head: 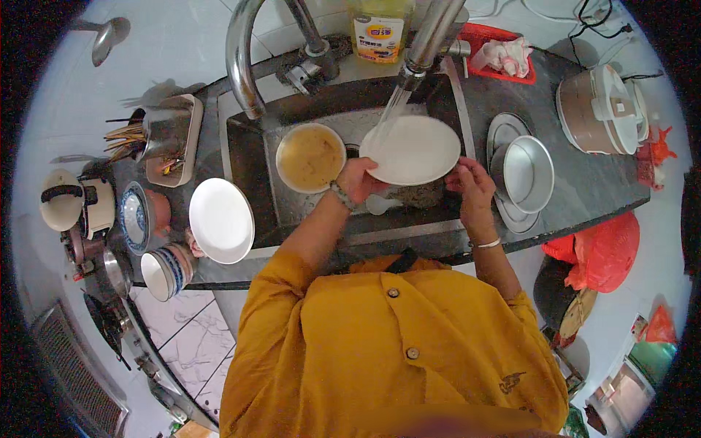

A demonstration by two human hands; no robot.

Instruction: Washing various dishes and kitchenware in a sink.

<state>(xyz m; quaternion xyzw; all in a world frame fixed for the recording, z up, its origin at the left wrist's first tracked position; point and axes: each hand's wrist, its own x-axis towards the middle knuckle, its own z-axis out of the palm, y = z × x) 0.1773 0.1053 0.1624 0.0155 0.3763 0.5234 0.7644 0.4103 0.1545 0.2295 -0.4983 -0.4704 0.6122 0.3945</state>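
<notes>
Over the sink point(249, 180), my left hand point(360, 179) grips the near left rim of a white oval plate point(416, 150). The same plate's right rim is held by my right hand point(472, 183). Water runs from a metal faucet spout point(413, 74) onto the plate. A bowl of cloudy yellowish liquid point(311, 157) sits in the sink, left of the plate. Partly below my left hand lies a white spoon-like item point(382, 204). Another white oval plate point(222, 220) rests on the counter at the sink's left edge.
Right of the sink, a round metal pan point(528, 174) stands on metal lids. Stacked bowls point(164, 272) and a utensil holder point(170, 131) are at the left. A second curved faucet point(241, 60) arches over the sink; a dish soap bottle point(380, 33) stands behind. A rice cooker point(599, 112) is far right.
</notes>
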